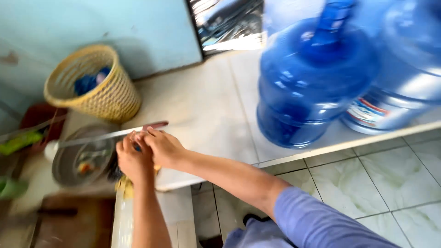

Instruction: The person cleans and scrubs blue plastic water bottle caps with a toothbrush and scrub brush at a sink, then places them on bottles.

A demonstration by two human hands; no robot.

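Note:
My left hand (133,161) is closed in a fist at the front edge of a raised cream tiled ledge (206,105). A blurred yellow object (124,186) with a dark part sticks out below the fist. My right hand (166,148) lies right beside it, fingers bent toward the left hand and touching it. A long thin metal strip with a reddish end (110,134) runs just behind both hands, close to the right fingertips. Whether the right hand grips anything is hidden by blur.
A woven yellow basket (94,85) holding blue cloth stands at the back left. Two large blue water jugs (312,78) (404,69) stand on the ledge at right. A round grey metal pan (80,158) and green items (20,141) lie left; pale floor tiles (367,179) lie right.

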